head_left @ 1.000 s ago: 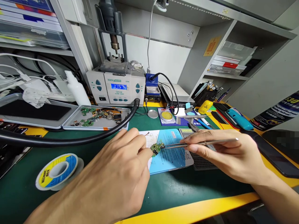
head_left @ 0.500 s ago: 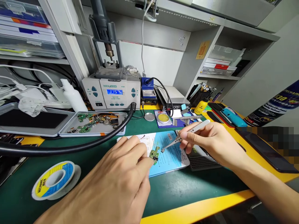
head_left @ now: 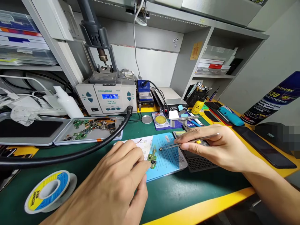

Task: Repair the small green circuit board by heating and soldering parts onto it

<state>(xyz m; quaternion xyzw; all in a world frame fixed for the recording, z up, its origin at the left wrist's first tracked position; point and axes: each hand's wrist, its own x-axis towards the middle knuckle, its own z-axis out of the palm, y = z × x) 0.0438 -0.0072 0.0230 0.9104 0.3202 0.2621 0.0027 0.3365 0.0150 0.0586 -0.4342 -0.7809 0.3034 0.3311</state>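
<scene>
My left hand [head_left: 117, 181] pinches a small green circuit board [head_left: 152, 158] between thumb and fingertips, holding it down on a blue card [head_left: 167, 156] on the green mat. My right hand [head_left: 215, 147] is closed on metal tweezers [head_left: 185, 143]. Their tips hover just right of the board, a little apart from it, and seem to carry a tiny part that I cannot make out.
A thick black hose [head_left: 70, 154] crosses the mat on the left. Behind it lie a metal tray of small boards [head_left: 90, 128] and a hot-air station [head_left: 106, 97]. A solder spool [head_left: 45, 192] sits front left. A perforated grey block [head_left: 199, 159], tools and a dark phone [head_left: 264, 145] fill the right.
The tweezers left the board, lifted steeply, and now lie nearly level again with their tips just right of the board. My view shifted; the left hand kept its pinch.
</scene>
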